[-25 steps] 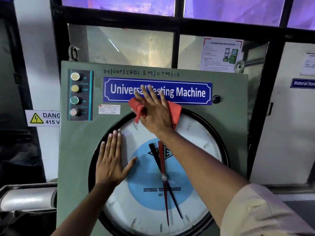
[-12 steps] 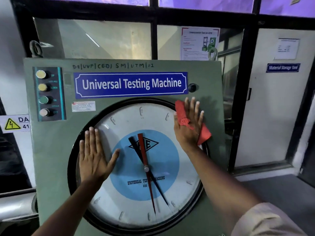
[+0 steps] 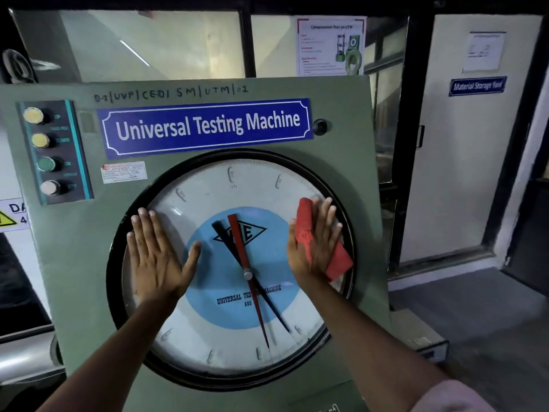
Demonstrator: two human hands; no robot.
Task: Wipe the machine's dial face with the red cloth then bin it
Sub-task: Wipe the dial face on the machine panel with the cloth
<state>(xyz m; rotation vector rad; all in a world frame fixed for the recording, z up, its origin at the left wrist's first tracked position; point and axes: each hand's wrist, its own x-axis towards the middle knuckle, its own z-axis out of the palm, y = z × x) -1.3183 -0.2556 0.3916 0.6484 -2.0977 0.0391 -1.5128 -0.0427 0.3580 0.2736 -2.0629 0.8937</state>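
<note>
Pressing cloth against right side of dial under right hand, fingers straight and spread. Resting left hand flat on dial's left side, fingers straight, nothing held.

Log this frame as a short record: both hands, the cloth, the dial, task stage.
dial face: round, white with blue centre
left hand: flat on its left side, fingers straight, holding nothing
right hand: fingers straight, pressing red cloth onto its right side
red cloth: bunched under right hand
stage: cloth not binned; no bin visible
</note>
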